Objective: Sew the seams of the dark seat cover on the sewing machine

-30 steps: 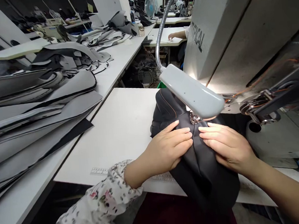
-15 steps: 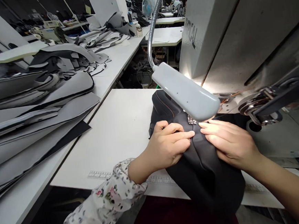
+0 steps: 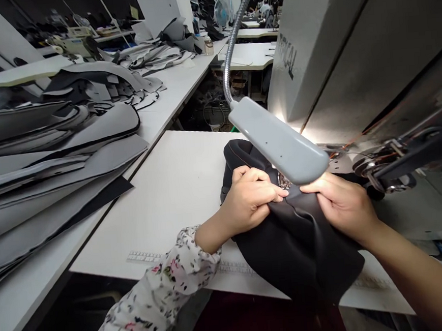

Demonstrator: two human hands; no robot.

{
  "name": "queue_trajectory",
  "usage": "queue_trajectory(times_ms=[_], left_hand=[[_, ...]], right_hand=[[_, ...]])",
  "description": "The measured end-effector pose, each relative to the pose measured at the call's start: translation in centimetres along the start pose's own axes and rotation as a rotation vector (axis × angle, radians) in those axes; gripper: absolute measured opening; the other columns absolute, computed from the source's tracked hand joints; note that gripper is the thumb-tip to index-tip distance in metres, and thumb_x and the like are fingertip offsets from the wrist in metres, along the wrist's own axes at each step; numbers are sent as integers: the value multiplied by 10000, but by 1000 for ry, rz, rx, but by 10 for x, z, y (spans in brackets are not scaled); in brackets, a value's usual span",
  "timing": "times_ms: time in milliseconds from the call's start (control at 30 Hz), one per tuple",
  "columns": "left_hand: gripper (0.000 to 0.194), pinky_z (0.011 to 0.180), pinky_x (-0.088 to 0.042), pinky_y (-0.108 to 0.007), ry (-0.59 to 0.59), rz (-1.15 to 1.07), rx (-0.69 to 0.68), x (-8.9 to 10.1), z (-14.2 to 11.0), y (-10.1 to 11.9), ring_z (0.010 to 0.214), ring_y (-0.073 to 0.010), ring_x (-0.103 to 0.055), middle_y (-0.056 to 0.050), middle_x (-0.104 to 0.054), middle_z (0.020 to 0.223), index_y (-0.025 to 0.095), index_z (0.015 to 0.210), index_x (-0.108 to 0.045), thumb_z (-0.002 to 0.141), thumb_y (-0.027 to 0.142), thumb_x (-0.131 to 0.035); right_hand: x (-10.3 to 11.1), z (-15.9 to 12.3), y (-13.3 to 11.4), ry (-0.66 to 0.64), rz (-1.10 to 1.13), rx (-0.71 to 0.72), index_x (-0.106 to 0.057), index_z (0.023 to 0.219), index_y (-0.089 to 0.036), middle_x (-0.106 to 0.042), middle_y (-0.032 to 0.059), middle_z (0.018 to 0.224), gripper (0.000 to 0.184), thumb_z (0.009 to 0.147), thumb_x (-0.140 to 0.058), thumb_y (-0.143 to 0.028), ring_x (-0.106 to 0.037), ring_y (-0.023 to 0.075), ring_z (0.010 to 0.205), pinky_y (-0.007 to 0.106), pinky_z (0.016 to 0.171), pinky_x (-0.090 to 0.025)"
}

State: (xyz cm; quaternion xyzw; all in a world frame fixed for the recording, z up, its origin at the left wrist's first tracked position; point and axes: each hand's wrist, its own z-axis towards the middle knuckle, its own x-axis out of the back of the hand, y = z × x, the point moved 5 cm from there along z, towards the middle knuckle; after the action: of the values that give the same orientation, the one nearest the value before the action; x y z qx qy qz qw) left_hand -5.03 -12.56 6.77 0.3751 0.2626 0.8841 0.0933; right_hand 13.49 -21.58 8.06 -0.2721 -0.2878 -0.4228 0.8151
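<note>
Black padded fabric (image 3: 284,247) lies under the sewing machine (image 3: 311,51) and hangs over the table's front edge. My left hand (image 3: 250,196) is closed on the fabric left of the metal presser foot (image 3: 283,182), its index finger pointing at the seam. On the other side, my right hand (image 3: 342,202) grips the fabric with the thumb on top, close to the foot. A grey lamp head (image 3: 280,140) on a bendy metal neck hides the needle area. Orange stitching runs along the fabric's far fold.
Stacks of grey, black-edged fabric panels (image 3: 61,173) cover the side table at left. A printed ruler strip (image 3: 236,268) runs along the front of the white sewing table (image 3: 177,189). A handwheel-like metal part (image 3: 381,165) sits at right. Behind stand a fan (image 3: 221,12) and further tables.
My right hand's fingers, flat on the fabric before, have curled round it with the thumb showing. My left fingers have bunched tighter, and the fabric near the foot is lifted and creased.
</note>
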Motion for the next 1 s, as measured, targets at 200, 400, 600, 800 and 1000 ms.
queue_trajectory(times_ms=[200,400,600,800,1000], left_hand=[[313,1052,-482,-444,310,77,-37,5,-50,27,1111,-240,-683,-35,-779,1094,277,1139,-716,906,169,-537],[342,1090,-524,-395,176,-143,-72,-51,-67,48,1224,-256,-657,-150,-707,1263,177,1263,-658,966,216,-492],[316,1113,-515,-397,245,36,-200,-88,-40,52,1244,-213,-648,-119,-725,1256,153,1105,-670,1004,195,-373],[460,1277,-340,-370,133,135,-129,-82,-43,56,1457,-168,-492,-88,-622,1483,115,1432,-544,1015,120,-351],[347,1186,-388,-345,237,115,-278,-71,-56,66,960,-129,-679,3,-773,966,192,934,-687,1022,150,-354]], right_hand=[[43,-18,-59,-206,210,63,-575,1461,-310,-589,53,1517,535,972,-481,-113,-576,329,1394,572,1189,-495],[41,-30,-91,-288,-66,383,-691,1321,-229,-700,63,1374,370,1026,-477,-161,-564,287,1411,596,1311,-318],[41,-43,-66,-178,-218,392,-682,1231,-75,-672,205,1361,326,931,-560,-44,-482,347,1472,570,1280,-353],[37,-47,-60,-257,-351,171,-654,954,-137,-718,100,916,258,834,-478,7,-676,255,961,529,1206,-360],[27,-44,-89,-282,241,-47,-506,839,-231,-604,-47,716,234,817,-450,-5,-630,119,708,415,1166,-352]])
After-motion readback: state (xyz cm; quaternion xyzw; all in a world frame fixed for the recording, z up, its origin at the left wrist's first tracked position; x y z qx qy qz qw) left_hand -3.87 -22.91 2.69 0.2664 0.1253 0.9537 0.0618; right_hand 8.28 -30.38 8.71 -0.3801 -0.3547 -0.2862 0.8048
